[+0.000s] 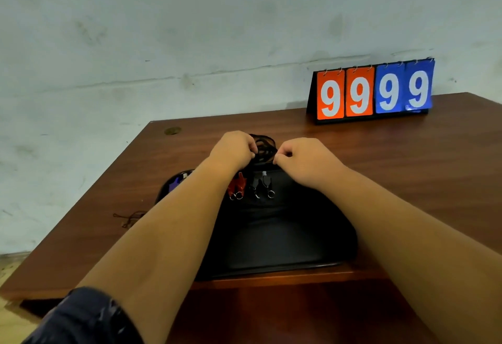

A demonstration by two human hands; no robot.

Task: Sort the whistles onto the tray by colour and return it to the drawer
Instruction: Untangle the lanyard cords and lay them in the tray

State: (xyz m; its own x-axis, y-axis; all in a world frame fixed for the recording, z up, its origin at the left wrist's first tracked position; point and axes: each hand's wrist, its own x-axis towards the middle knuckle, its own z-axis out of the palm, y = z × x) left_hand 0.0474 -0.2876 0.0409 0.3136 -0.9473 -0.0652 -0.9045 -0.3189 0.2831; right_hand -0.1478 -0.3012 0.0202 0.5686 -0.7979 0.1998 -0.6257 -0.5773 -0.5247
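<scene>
- Head view, the step in hand: it looks like tidying the bundle of black cords [264, 144] at the far rim of the black tray [285, 235], so the whistles can lie in their colour groups.
- To do this well, gather the cords slowly and keep them beyond the whistles. A sharp tug could drag a whistle out of its group, since the cords appear to run to them.
- The red whistles [237, 185] lie side by side on the far part of the tray, with the black whistles [259, 184] just beside them on the right. A blue whistle [176, 182] shows at the tray's left end, partly hidden by the left forearm.
- The left hand [233, 150] has its fingers curled tight, pinching the left side of the cord bundle.
- The right hand [301, 158] is also curled, thumb and forefinger together at the bundle's right edge. It seems to pinch a cord, though the contact is small.
- The tray rests on the brown surface [407, 169], near its front edge; no drawer is in view.
- A thin loose cord [130, 217] lies on the surface left of the tray, and a flip scoreboard [375, 91] stands at the back right.
</scene>
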